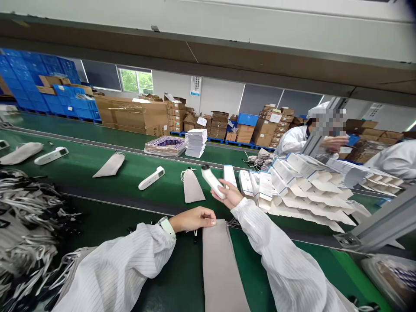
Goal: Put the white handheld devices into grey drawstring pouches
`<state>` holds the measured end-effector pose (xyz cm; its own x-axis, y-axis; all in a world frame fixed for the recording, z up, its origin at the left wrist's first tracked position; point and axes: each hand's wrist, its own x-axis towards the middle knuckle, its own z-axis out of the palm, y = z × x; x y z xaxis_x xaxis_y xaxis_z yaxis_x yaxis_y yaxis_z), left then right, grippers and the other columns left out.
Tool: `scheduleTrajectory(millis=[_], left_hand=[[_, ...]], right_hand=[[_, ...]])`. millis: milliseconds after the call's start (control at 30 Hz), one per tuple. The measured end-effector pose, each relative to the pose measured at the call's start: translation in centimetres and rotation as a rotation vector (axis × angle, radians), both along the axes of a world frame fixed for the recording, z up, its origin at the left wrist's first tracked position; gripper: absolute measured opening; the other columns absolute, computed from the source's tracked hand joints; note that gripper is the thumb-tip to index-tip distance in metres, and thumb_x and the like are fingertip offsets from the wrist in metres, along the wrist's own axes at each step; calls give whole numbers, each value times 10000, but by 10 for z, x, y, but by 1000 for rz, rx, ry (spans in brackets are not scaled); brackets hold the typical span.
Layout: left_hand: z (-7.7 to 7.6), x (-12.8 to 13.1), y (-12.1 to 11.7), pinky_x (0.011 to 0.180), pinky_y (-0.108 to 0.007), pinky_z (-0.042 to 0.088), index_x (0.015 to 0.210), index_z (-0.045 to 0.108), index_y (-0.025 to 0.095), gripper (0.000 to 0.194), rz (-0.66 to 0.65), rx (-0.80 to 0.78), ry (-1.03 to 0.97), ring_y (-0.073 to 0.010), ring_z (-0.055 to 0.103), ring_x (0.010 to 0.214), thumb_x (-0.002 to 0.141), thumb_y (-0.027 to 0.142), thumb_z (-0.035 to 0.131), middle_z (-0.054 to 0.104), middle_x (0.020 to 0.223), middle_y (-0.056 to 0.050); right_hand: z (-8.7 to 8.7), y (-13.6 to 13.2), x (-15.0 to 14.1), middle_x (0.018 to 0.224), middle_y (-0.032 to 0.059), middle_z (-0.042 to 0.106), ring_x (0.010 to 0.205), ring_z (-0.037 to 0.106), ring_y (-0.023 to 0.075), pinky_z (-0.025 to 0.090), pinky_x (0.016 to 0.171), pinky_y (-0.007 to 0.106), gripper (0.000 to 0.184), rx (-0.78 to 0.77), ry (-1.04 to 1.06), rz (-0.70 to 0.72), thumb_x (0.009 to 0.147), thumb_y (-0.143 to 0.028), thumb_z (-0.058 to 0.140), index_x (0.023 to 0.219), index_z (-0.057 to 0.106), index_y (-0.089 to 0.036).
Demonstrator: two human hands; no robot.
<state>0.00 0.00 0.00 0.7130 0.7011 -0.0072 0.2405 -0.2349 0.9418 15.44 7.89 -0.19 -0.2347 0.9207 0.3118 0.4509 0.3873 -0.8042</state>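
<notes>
My right hand (229, 195) holds a white handheld device (212, 181) above the green conveyor belt (97, 182), its tip pointing up and left. My left hand (195, 218) pinches the top edge of a stack of grey pouches (221, 264) lying on the near table edge. Both arms wear white striped sleeves. Just beyond my hands on the belt sits a grey drawstring pouch (192, 187), and to its left lies another white device (151, 178).
More pouches (110, 165) and devices (51, 155) lie along the belt to the left. A pile of grey and black cords (26, 225) fills the near left. Open white cartons (305, 190) are stacked at right. A person in white (299, 136) works beyond them. Cardboard boxes and blue crates line the back.
</notes>
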Motion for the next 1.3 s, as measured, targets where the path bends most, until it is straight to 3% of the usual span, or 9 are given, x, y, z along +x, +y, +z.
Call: scheduleTrajectory(millis=[133,300,700,900,967,1033,1167,1233,1300], left_hand=[[11,3,-5,559,-184,304,747,515,145,255,-12,34,-11,-76,347,589,783,390,453,393,641,36],[32,9,-16,604,-186,306,769,504,159,217,-28,122,8,-85,359,642,810,356,423,401,708,28],[45,10,-23,684,-208,334,798,502,182,208,68,270,14,-99,391,706,844,332,365,380,787,16],[50,2,-15,790,-243,339,820,521,180,211,571,514,-79,-139,407,866,840,323,368,389,856,-12],[52,-2,-11,799,-245,340,819,538,185,200,615,562,-46,-141,415,880,830,317,387,403,847,-12],[55,-4,-10,754,-241,363,840,538,195,183,638,569,-10,-139,436,854,816,323,409,425,855,-11],[76,-8,-24,470,-189,327,862,500,191,244,768,303,81,-108,429,565,780,413,438,439,662,19],[93,-10,-36,355,-166,175,709,492,161,323,641,-35,98,-66,258,383,786,460,400,311,483,59],[109,-10,-47,337,-162,93,604,444,155,342,483,-243,-59,-43,133,359,799,434,404,199,454,81]], right_hand=[[52,-22,7,969,19,593,899,582,156,474,790,363,600,-105,697,363,758,-247,497,1243,147,-287],[87,-47,15,854,-25,594,741,609,148,485,749,381,705,-52,842,417,663,-259,613,1228,198,-331],[75,-30,21,699,-57,587,599,571,107,480,586,279,371,-172,1003,396,602,-285,667,812,364,-240],[47,-38,4,601,-35,527,501,505,65,423,472,188,353,-567,448,653,645,-503,566,729,484,-170],[45,-41,1,560,-12,512,450,479,76,380,402,191,462,-635,241,668,695,-600,413,731,519,-151],[47,-42,2,508,-16,476,403,429,76,334,372,191,513,-485,117,549,734,-611,315,752,537,-149],[54,-31,25,500,-37,427,429,367,66,323,462,198,373,263,78,-19,752,-515,388,723,544,-178],[57,-20,43,490,-34,415,440,360,68,321,489,207,353,457,81,-251,726,-500,435,617,516,-174],[59,-12,56,450,-37,392,417,353,69,317,469,207,379,436,149,-330,722,-510,423,560,481,-172]])
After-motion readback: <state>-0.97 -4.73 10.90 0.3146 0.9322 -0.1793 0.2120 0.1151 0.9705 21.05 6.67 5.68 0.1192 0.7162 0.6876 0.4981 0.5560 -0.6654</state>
